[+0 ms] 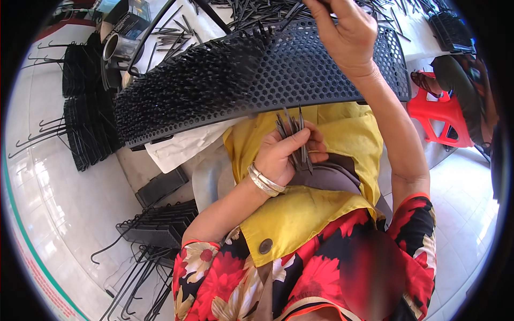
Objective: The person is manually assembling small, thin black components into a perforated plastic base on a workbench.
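A bundle of thin, dark, pointed sticks is clasped in my left hand, tips upward, just below the near edge of a perforated black rack. Dark sticks stand densely in the holes of the rack's left part; the right part shows bare holes. My right hand reaches over the rack's far side, near a pile of loose sticks. Its fingers are bent together, but their tips are cut off by the upper edge, so what they hold cannot be made out.
A metal can and a dark box stand beyond the rack's left end. Black hooked racks hang at left; more hooked racks stand below. A person sits on a red stool at right.
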Available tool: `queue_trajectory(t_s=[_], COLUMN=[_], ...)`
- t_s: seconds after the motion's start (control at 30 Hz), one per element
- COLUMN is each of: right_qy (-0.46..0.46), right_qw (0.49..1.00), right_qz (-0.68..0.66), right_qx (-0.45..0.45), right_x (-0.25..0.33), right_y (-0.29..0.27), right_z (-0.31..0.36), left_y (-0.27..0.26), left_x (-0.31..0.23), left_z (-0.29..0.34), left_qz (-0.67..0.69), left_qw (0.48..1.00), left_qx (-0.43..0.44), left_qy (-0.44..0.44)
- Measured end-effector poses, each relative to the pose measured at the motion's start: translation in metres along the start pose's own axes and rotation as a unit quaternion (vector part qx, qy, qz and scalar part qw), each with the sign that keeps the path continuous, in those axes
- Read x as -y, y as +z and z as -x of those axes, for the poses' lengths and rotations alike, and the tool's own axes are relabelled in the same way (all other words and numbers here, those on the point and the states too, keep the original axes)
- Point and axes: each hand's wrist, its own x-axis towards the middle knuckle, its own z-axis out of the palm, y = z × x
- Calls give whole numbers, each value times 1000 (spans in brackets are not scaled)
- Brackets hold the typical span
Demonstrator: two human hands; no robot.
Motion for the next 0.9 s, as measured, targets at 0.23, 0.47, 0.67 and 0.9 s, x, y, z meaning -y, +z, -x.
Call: queue_trajectory(t_s=[0.23, 0.47, 0.67, 0.9], right_qy=[-149, -187, 4, 501], right_qw=[900, 950, 810, 743], right_qz=[251, 54, 231, 87], right_qx=[324, 244, 539, 435], right_x=[34, -14, 15, 75], right_y=[6, 2, -6, -17], right_z=[-34, 7, -9, -12], left_y=[-5, -3, 3, 14], left_x=[-6, 1, 1, -11], left_z=[-1, 0, 5, -1], left_qz=[-3, 27, -21, 12], left_qw=[998, 999, 1000, 996], left_qx=[20, -27, -19, -59], left_qy=[-65, -21, 6, 58])
